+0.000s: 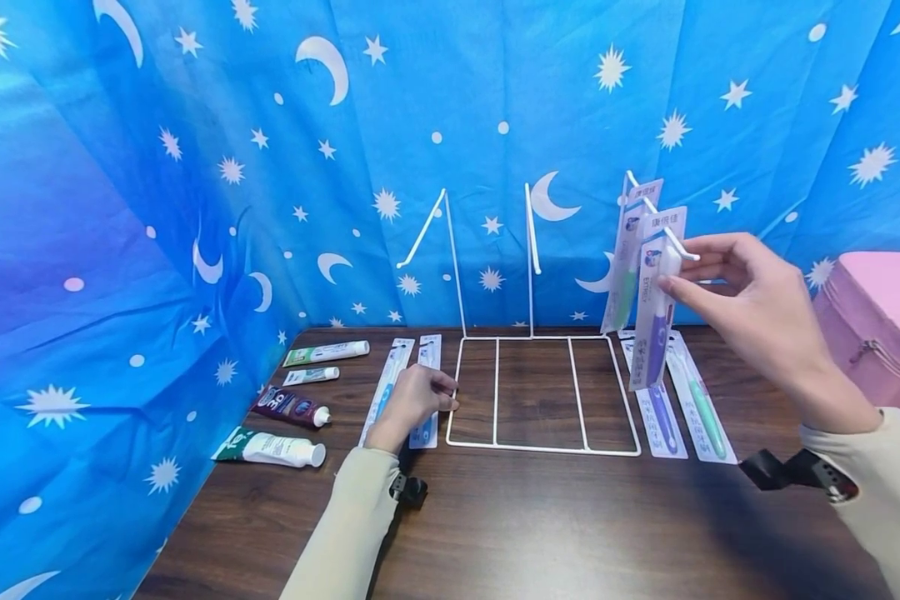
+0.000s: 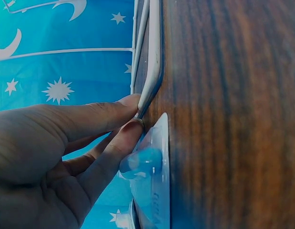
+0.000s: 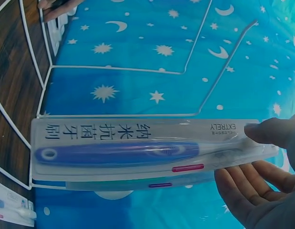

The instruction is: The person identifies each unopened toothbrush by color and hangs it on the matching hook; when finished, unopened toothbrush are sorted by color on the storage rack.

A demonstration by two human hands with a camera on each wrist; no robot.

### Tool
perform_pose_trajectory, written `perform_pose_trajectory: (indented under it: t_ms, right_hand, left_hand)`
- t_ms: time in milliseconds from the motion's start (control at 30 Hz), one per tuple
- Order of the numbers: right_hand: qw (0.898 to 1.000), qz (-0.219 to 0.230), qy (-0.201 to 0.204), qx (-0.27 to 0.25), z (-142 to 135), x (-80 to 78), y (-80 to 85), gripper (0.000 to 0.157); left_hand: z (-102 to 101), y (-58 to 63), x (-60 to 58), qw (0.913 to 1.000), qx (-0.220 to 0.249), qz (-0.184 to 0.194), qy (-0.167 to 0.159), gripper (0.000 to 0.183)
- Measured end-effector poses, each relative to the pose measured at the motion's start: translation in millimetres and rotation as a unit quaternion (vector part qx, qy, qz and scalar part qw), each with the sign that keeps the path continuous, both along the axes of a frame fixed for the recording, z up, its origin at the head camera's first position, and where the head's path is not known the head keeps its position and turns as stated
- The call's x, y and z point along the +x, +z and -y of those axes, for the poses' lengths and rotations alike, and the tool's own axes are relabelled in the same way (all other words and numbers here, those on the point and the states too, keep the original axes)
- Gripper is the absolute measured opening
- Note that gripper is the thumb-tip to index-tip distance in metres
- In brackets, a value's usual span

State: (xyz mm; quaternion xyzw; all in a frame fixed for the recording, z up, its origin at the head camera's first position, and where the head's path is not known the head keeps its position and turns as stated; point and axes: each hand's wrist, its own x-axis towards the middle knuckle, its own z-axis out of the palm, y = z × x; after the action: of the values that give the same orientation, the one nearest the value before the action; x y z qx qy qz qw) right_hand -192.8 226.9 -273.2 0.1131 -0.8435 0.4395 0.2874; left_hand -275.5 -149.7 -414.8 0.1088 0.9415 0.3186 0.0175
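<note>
Head view: a white wire rack [image 1: 543, 392] is seen near the back edge of the brown wooden table [image 1: 540, 525], with 3 upright hooks. The right hand [image 1: 750, 308] is raised at the rightmost hook [image 1: 663, 221]; a packaged purple toothbrush [image 1: 656, 300] is pinched between thumb and fingers near its top, and the pack hangs at that hook in front of a packaged green toothbrush [image 1: 624, 267]. The left hand [image 1: 412, 400] rests on the table at the rack's left edge, fingers curled against the frame. 2 blue toothbrush packs [image 1: 405, 387] lie beside it; 4 toothpaste tubes [image 1: 292, 408] lie toward the table's left edge. 2 more packs [image 1: 682, 408] lie right of the rack. A pink case [image 1: 881, 325] stands at the right edge.

Left wrist view: thumb and forefinger [image 2: 116, 143] are seen touching the rack wire [image 2: 149, 71]; a blue pack [image 2: 149, 181] lies just beside them.

Right wrist view: the purple pack [image 3: 137, 148] is held at its head end by the thumb [image 3: 266, 131]. "EXTRELY" and 纳米抗菌牙刷 are read on the card.
</note>
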Motion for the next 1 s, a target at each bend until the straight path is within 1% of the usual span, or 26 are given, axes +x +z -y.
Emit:
perform_pose_trajectory:
  t_ms: [167, 300, 467, 667, 833, 1000]
  right_hand:
    - [1.000, 0.009, -0.017, -0.011, 2.3, -13.3, -2.5, 0.047]
    - [0.999, 0.013, -0.022, -0.021, 3.4, -21.5, -3.7, 0.046]
    - [0.999, 0.014, -0.021, -0.023, 4.2, -25.9, -4.5, 0.046]
    - [0.999, 0.009, -0.014, -0.027, 4.8, -29.0, -3.5, 0.045]
    - [0.999, 0.021, -0.022, -0.021, 5.5, -26.4, -4.5, 0.047]
    - [0.999, 0.021, -0.030, -0.020, 6.4, -13.5, -3.6, 0.048]
  left_hand:
    - [0.4, -0.1, 0.2, 1.0000, 0.002, 0.002, -0.001, 0.021]
    - [0.5, -0.3, 0.4, 1.0000, 0.005, -0.001, -0.003, 0.021]
    - [1.0, -0.5, 0.5, 1.0000, 0.006, -0.005, -0.006, 0.022]
    - [1.1, -1.2, -0.2, 1.0000, 0.007, -0.004, 0.000, 0.022]
    - [0.5, -1.3, 0.1, 0.9999, 0.007, -0.007, -0.004, 0.022]
    - [0.3, -1.3, 0.5, 0.9999, 0.006, -0.009, -0.005, 0.022]
